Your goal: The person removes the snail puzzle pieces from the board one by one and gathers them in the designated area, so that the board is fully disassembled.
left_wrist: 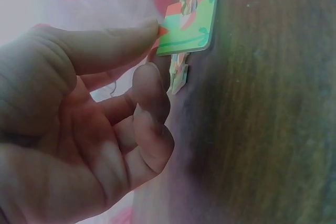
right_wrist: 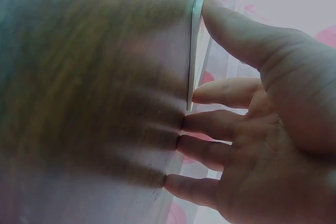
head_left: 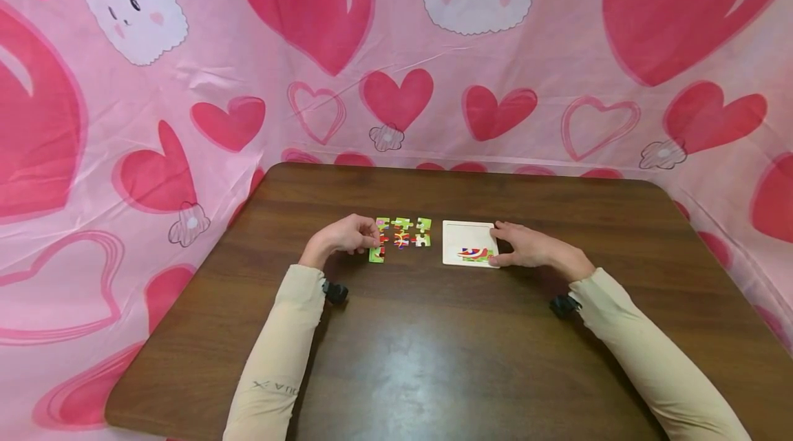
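Note:
My left hand (head_left: 348,234) pinches a green corner puzzle piece (left_wrist: 189,30) between thumb and index finger, its other fingers curled in below. Beside it in the head view lie several more colourful puzzle pieces (head_left: 402,223) in loose rows. To their right is a pale square puzzle tray (head_left: 455,238), with fitted pieces (head_left: 475,254) along its lower right part. My right hand (head_left: 526,246) rests at the tray's right edge, its thumb near the lower corner and its fingers by the upper one. In the right wrist view, thumb and index finger touch the tray's side while the other fingertips reach the tabletop.
The brown wooden table (head_left: 434,345) has rounded corners and carries the pieces and tray near its middle. A pink cloth (head_left: 545,62) with hearts and rabbits hangs behind and at both sides. Each wrist wears a black camera strap (head_left: 335,292).

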The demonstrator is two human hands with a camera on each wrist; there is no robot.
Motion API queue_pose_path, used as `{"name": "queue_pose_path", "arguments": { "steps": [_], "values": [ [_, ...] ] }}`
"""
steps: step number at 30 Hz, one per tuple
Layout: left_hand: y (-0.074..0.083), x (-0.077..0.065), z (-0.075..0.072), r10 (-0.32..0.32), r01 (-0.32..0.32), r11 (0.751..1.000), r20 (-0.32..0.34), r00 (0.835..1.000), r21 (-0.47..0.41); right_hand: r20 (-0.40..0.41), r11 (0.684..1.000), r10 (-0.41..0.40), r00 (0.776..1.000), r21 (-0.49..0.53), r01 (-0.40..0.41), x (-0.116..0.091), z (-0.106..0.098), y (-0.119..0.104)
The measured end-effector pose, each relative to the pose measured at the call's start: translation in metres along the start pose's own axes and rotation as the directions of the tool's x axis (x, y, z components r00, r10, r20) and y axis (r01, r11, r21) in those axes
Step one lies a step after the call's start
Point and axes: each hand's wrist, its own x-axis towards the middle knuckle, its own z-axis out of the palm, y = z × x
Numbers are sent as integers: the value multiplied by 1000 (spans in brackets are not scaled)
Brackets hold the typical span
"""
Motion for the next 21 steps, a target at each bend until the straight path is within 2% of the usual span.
{"name": "queue_pose_path", "arguments": {
  "steps": [7,14,21],
  "values": [
    [2,-1,0,-22,22,1000,-26,999,-9,2,1000,5,1000,3,-5,-1,0,0],
    [10,1,4,28,-25,999,-63,998,43,-11,1000,-14,1000,-9,14,-2,2,2],
    [20,5,14,42,-37,998,-87,995,56,-2,1000,-1,1000,14,1,-2,0,1]
  ]
}}
